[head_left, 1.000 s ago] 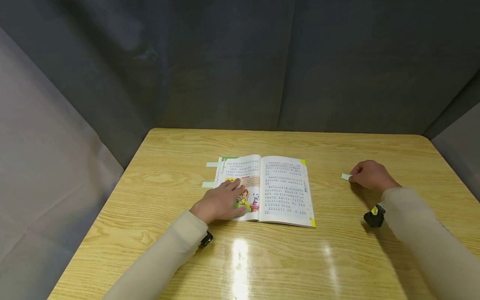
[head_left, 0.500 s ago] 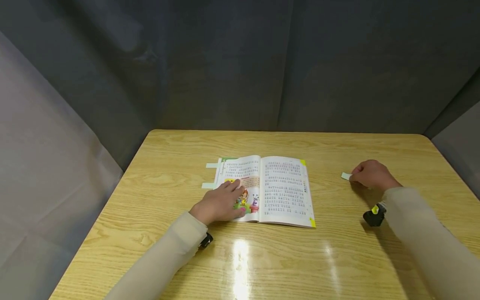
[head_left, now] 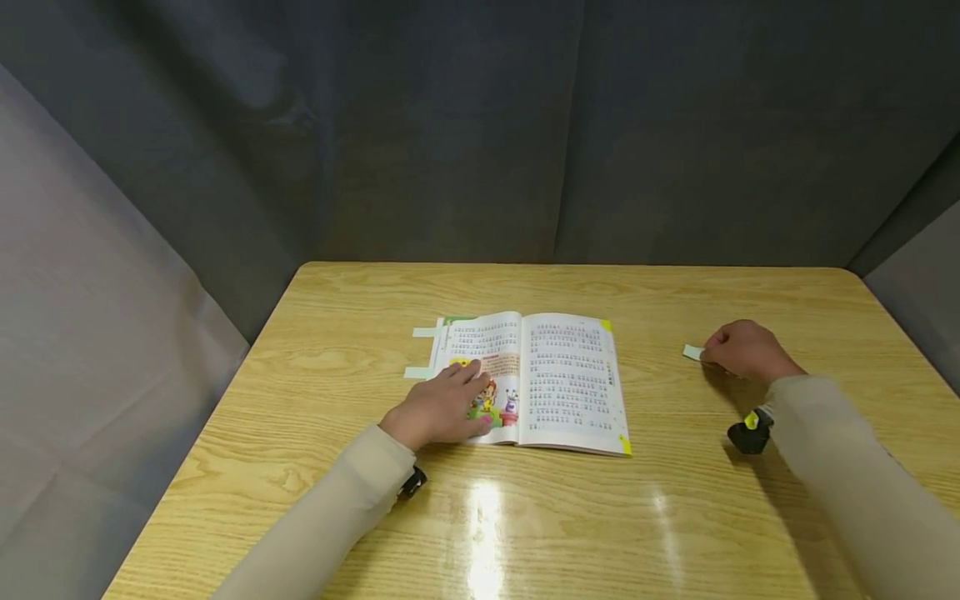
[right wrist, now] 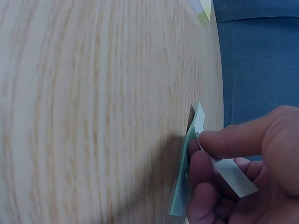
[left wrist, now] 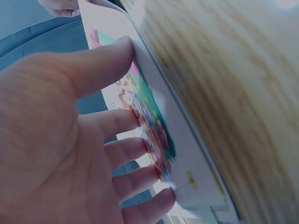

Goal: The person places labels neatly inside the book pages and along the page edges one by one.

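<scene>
Head view: the open book (head_left: pixel 542 379) bears print (head_left: pixel 570 398) too small to read.

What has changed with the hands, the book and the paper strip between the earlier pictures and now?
Nothing visibly moved in the head view, and nothing was taken hold of or let go. The left hand stays on the open book; the right hand still holds the paper strip.

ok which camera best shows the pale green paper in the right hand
Right wrist: close up, the paper shows as two strips at the right hand. Head shows only a short end; left wrist, none of it.
</scene>
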Motion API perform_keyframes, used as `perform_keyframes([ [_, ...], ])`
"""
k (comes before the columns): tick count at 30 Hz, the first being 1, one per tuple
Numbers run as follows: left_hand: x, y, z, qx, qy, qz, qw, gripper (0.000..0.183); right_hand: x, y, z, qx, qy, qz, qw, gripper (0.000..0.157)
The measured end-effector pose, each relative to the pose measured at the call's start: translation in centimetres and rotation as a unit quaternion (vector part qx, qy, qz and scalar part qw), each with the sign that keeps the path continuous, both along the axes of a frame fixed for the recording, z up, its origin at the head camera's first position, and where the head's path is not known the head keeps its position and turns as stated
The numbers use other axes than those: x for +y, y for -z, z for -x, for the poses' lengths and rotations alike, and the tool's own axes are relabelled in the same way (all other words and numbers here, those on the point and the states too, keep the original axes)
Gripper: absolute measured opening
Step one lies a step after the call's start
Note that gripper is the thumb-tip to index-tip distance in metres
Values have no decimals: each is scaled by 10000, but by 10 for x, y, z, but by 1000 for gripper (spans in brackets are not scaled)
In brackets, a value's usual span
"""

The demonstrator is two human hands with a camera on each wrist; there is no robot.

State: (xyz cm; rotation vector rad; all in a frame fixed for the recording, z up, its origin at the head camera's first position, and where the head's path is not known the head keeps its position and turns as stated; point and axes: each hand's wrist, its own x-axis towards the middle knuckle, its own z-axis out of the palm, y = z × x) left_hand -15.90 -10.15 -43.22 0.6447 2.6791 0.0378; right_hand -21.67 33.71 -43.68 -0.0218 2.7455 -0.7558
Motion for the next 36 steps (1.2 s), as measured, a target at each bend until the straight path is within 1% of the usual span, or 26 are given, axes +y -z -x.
perform_keyframes([
  [11, 0, 1, 0, 6, 18, 67, 10000, 71, -1, -2, 1, -3, -69, -93, 9999, 25],
  [18, 0, -2, -1, -46, -3, -22, 10000, 72, 1, -2, 3, -84, -125, -130, 9998, 28],
  [25, -1, -4, -2, -88, -48, -41, 9999, 73, -1, -2, 4, 90, -188, -274, 9994, 29],
  [31, -1, -2, 0, -71, -50, -64, 9999, 73, -1, -4, 3, 67, -271, -292, 9992, 29],
  [36, -1, 0, 1, -70, -55, -60, 9999, 74, -1, -6, 3, -24, -249, -289, 9993, 28],
])
